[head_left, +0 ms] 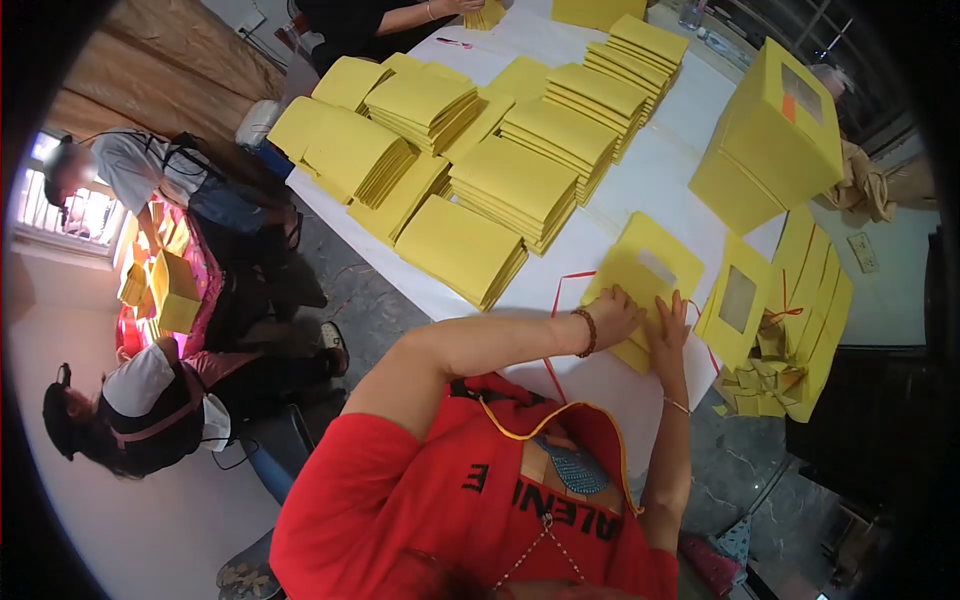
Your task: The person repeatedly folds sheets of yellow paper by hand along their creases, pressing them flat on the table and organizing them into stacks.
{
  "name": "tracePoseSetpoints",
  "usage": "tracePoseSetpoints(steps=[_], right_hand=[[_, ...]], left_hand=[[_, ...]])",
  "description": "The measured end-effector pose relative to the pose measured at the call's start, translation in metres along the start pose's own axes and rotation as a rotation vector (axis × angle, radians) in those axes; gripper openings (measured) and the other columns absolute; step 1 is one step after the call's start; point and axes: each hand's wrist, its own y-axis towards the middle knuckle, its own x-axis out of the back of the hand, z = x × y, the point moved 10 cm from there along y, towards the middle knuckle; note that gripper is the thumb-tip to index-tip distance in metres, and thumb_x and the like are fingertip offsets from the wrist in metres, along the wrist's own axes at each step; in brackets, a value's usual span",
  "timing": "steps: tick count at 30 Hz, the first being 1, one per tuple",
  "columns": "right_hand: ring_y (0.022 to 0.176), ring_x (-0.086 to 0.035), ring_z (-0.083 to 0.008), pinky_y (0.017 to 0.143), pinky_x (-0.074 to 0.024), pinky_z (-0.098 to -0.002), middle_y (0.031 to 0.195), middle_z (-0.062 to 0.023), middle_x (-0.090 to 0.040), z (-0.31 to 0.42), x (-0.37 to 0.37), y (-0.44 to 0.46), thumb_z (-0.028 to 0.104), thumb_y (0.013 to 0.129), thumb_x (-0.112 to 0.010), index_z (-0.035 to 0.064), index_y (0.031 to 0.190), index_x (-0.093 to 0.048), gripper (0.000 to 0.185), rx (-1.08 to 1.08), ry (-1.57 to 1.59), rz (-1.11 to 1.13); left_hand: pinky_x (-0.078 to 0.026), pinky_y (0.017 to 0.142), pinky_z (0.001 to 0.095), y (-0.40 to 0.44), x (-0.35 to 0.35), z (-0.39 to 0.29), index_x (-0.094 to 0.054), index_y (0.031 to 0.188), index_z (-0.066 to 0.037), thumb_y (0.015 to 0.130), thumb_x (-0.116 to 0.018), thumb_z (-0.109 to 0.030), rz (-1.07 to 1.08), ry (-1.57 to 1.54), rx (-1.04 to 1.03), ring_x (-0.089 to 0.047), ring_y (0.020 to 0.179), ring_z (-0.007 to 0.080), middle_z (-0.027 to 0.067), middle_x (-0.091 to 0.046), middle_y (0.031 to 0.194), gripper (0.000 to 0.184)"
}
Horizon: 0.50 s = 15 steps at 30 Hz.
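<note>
A yellow paper piece with a pale rectangular window [655, 265] lies on the white-covered table [640, 180] in front of me. My left hand [612, 318], with a beaded bracelet at its wrist, rests on its near part with fingers curled and pressed down. Beside it my right hand [668, 335] lies on the paper with fingers stretched and apart. What is under the left fingertips is hidden. A thin red ribbon [556, 300] runs out from beneath the paper on both sides. Just right of my right hand is another yellow windowed piece [735, 302].
Stacks of yellow folded paper [515, 185] cover the table's left and far parts. A large yellow box [765, 140] stands at the right, above a ribbon-tied yellow bundle [815, 310]. A person's hand [458, 8] holds yellow paper at the far edge. Two people work at the left.
</note>
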Motion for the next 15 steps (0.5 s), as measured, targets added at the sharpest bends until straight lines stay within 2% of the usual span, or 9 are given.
tracePoseSetpoints(steps=[1,3,5,7,8,9,11,13,15], right_hand=[[0.135,-0.021,-0.0313,0.108,-0.0173,-0.0458,0.142,-0.0139,-0.03,-0.005,0.014,-0.005,0.009,0.087,-0.051,0.0104,0.127,-0.048,0.04,0.093,0.245,-0.194],[0.131,-0.029,-0.0306,0.107,-0.0215,-0.0395,0.137,-0.0145,-0.039,-0.01,0.043,-0.028,0.006,0.087,-0.05,0.0055,0.124,-0.049,0.037,0.133,0.115,-0.479],[0.122,-0.039,-0.0285,0.104,-0.0273,-0.0388,0.132,-0.0136,-0.042,-0.013,0.047,-0.047,0.01,0.089,-0.051,0.0033,0.124,-0.048,0.036,0.023,0.248,-0.59],[0.113,-0.045,-0.0233,0.096,-0.0349,-0.0342,0.129,-0.0127,-0.044,-0.034,0.034,-0.074,0.017,0.09,-0.051,0.0054,0.128,-0.044,0.04,-0.335,0.823,-0.675],[0.105,-0.048,-0.0197,0.088,-0.0382,-0.0305,0.127,-0.0102,-0.044,-0.015,0.03,-0.083,0.027,0.091,-0.051,0.0067,0.132,-0.038,0.047,-0.463,0.946,-0.666],[0.105,-0.049,-0.0204,0.087,-0.0387,-0.0315,0.127,-0.0104,-0.044,-0.01,0.018,-0.089,0.032,0.091,-0.05,0.0074,0.132,-0.036,0.05,-0.53,1.087,-0.661],[0.107,-0.05,-0.0245,0.088,-0.0399,-0.0387,0.127,-0.012,-0.046,-0.006,-0.009,-0.087,0.049,0.09,-0.046,0.0088,0.133,-0.035,0.059,-0.593,1.424,-0.515],[0.11,-0.052,-0.0255,0.091,-0.0399,-0.0402,0.125,-0.0109,-0.05,0.047,-0.016,-0.075,0.054,0.088,-0.044,0.008,0.132,-0.036,0.064,-0.456,1.905,-0.09],[0.108,-0.055,-0.0257,0.089,-0.0461,-0.0405,0.119,-0.0119,-0.055,0.08,0.004,-0.072,0.052,0.091,-0.038,0.0052,0.126,-0.043,0.059,-0.316,1.919,-0.052]], left_hand=[[-0.048,0.07,0.0382,-0.002,-0.005,0.0,-0.052,0.119,-0.003,0.081,-0.051,-0.025,0.037,0.012,-0.001,-0.055,0.091,0.0353,0.0169,-0.057,0.1,0.044],[-0.047,0.064,0.0361,-0.002,-0.007,0.002,-0.055,0.113,-0.004,0.079,-0.052,-0.024,-0.071,0.048,-0.032,-0.055,0.085,0.0316,0.0148,-0.058,0.093,0.04],[-0.045,0.061,0.0348,-0.006,0.001,0.006,-0.057,0.108,-0.004,0.078,-0.052,-0.022,-0.195,-0.033,-0.026,-0.055,0.08,0.0273,0.0114,-0.058,0.089,0.035],[-0.044,0.06,0.0361,-0.007,-0.001,0.008,-0.057,0.099,-0.004,0.077,-0.053,-0.021,-0.306,-0.085,-0.023,-0.055,0.077,0.0272,0.0104,-0.058,0.084,0.028],[-0.043,0.058,0.0375,-0.009,0.007,0.013,-0.057,0.091,-0.005,0.075,-0.054,-0.02,-0.417,-0.139,-0.016,-0.056,0.073,0.0271,0.0094,-0.057,0.079,0.022],[-0.042,0.06,0.0367,-0.005,0.012,0.02,-0.058,0.092,-0.006,0.076,-0.053,-0.019,-0.293,-0.215,0.031,-0.055,0.073,0.0235,0.0066,-0.058,0.08,0.022],[-0.042,0.062,0.0355,-0.008,0.035,0.022,-0.056,0.101,-0.006,0.075,-0.054,-0.019,-0.334,-0.203,0.043,-0.055,0.074,0.0223,0.0067,-0.058,0.086,0.028],[-0.042,0.072,0.0349,-0.021,0.066,0.02,-0.055,0.109,-0.006,0.075,-0.054,-0.017,-0.367,-0.198,0.015,-0.054,0.082,0.0222,0.0078,-0.057,0.099,0.036],[-0.043,0.075,0.0359,-0.047,0.101,0.013,-0.054,0.11,-0.006,0.075,-0.054,-0.016,-0.495,-0.182,-0.04,-0.054,0.086,0.0228,0.0085,-0.056,0.101,0.036]])
